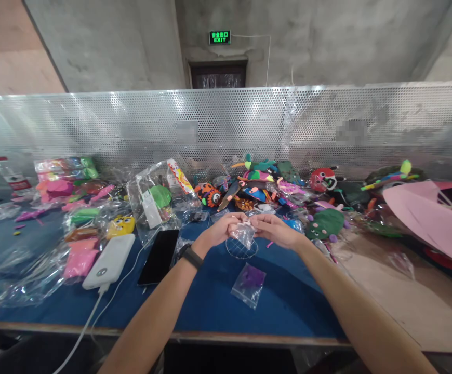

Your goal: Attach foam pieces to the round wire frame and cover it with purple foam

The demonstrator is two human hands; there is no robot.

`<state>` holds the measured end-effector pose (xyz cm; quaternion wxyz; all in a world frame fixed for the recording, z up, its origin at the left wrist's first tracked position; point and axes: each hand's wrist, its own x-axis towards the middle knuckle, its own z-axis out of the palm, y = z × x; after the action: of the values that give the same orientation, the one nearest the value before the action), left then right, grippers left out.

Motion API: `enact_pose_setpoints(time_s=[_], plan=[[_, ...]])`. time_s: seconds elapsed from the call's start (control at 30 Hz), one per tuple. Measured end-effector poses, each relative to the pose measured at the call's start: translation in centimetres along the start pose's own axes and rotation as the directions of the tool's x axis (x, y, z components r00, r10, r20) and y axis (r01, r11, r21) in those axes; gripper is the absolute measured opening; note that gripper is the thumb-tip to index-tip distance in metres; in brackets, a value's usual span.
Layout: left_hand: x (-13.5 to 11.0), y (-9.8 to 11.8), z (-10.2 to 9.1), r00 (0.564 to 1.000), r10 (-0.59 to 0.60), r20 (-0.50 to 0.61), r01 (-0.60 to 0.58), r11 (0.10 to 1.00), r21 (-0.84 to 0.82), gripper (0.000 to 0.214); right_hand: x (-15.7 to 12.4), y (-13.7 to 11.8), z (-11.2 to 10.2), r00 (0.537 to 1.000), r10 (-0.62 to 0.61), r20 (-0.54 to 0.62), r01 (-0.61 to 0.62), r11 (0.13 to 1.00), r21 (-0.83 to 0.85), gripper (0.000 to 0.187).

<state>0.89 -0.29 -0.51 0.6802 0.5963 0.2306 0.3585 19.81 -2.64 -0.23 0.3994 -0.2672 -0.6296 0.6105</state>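
Note:
Both my hands meet above the blue mat, pinching the top of a small clear plastic bag. My left hand, with a black band on the wrist, grips the bag's left corner. My right hand grips its right corner. The bag hangs down between them; what is inside it I cannot make out. Under it on the mat lies a round wire-like ring. A second small clear bag with purple clay lies flat on the mat, nearer to me.
A black phone and a white power bank with a cable lie to the left. Bags of coloured clay pile at left; several clay figures crowd the perforated metal screen. Pink paper lies at right.

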Motion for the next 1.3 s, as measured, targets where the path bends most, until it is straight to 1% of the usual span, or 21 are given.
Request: enact_pose_setpoints(time_s=[0.13,0.2,0.27,0.33,0.4,0.47,0.5,0.57,0.67,0.7,0.77,0.83,0.93,1.0,1.1,1.2,1.23,1.3], plan=[[0.4,0.0,-0.5,0.992,0.064,-0.107,-0.054,0.994,0.094,0.014,0.3,0.1,0.1,0.994,-0.063,-0.085,0.057,0.995,-0.078,0.028],[0.5,0.3,-0.7,0.977,0.127,-0.171,-0.106,0.986,0.126,0.016,0.5,0.0,0.1,0.983,-0.11,-0.148,0.081,0.978,-0.193,0.03],[0.5,0.7,-0.8,0.954,0.188,-0.232,-0.15,0.974,0.171,0.023,0.5,-0.2,0.1,0.964,-0.182,-0.193,0.105,0.93,-0.352,0.031],[0.3,1.0,-0.7,0.933,0.247,-0.263,-0.166,0.941,0.295,0.028,0.5,-0.3,0.1,0.94,-0.255,-0.226,0.119,0.867,-0.483,0.032],[0.1,1.1,-0.6,0.919,0.305,-0.249,-0.162,0.87,0.466,0.028,0.6,-0.3,0.1,0.914,-0.308,-0.263,0.124,0.831,-0.542,0.032],[-0.1,0.9,-0.5,0.919,0.344,-0.194,-0.17,0.787,0.593,0.032,0.8,0.0,-0.1,0.892,-0.337,-0.3,0.134,0.833,-0.538,0.033],[-0.1,0.7,-0.5,0.922,0.348,-0.167,-0.176,0.763,0.622,0.034,1.0,0.2,-0.2,0.886,-0.339,-0.318,0.14,0.847,-0.513,0.034],[-0.1,0.4,-0.5,0.93,0.345,-0.124,-0.191,0.745,0.64,0.036,1.3,0.7,-0.5,0.882,-0.312,-0.353,0.15,0.896,-0.419,0.035],[-0.1,0.1,-0.5,0.932,0.352,-0.088,-0.222,0.746,0.628,0.037,1.7,1.6,-0.8,0.889,-0.231,-0.395,0.144,0.96,-0.238,0.037],[-0.1,0.1,-0.5,0.931,0.356,-0.079,-0.231,0.745,0.625,0.037,1.8,1.8,-0.8,0.892,-0.213,-0.398,0.14,0.969,-0.204,0.037],[-0.2,0.2,-0.3,0.931,0.359,-0.067,-0.236,0.731,0.641,0.035,1.9,2.0,-0.7,0.898,-0.205,-0.39,0.128,0.968,-0.215,0.036],[-0.3,0.1,-0.2,0.934,0.351,-0.073,-0.216,0.712,0.668,0.032,1.8,2.0,-0.6,0.897,-0.236,-0.374,0.123,0.946,-0.301,0.034],[-0.3,0.1,0.1,0.932,0.35,-0.098,-0.19,0.699,0.689,0.027,1.7,1.7,-0.6,0.882,-0.321,-0.344,0.144,0.88,-0.452,0.032],[-0.2,0.1,0.1,0.914,0.384,-0.131,-0.198,0.704,0.682,0.026,1.6,1.5,-0.5,0.873,-0.372,-0.316,0.163,0.832,-0.53,0.031],[-0.2,0.3,0.1,0.867,0.463,-0.182,-0.232,0.7,0.675,0.03,1.5,1.3,-0.2,0.875,-0.407,-0.261,0.178,0.774,-0.607,0.027],[-0.3,0.4,0.4,0.818,0.548,-0.177,-0.264,0.631,0.73,0.037,1.4,1.3,0.3,0.877,-0.42,-0.233,0.176,0.734,-0.656,0.023],[-0.4,0.3,0.5,0.808,0.565,-0.165,-0.266,0.601,0.754,0.04,1.3,1.3,0.5,0.877,-0.426,-0.225,0.176,0.718,-0.674,0.023],[-0.3,-0.1,1.0,0.81,0.571,-0.133,-0.261,0.554,0.79,0.044,1.2,1.3,0.8,0.877,-0.443,-0.185,0.19,0.674,-0.714,0.023]])
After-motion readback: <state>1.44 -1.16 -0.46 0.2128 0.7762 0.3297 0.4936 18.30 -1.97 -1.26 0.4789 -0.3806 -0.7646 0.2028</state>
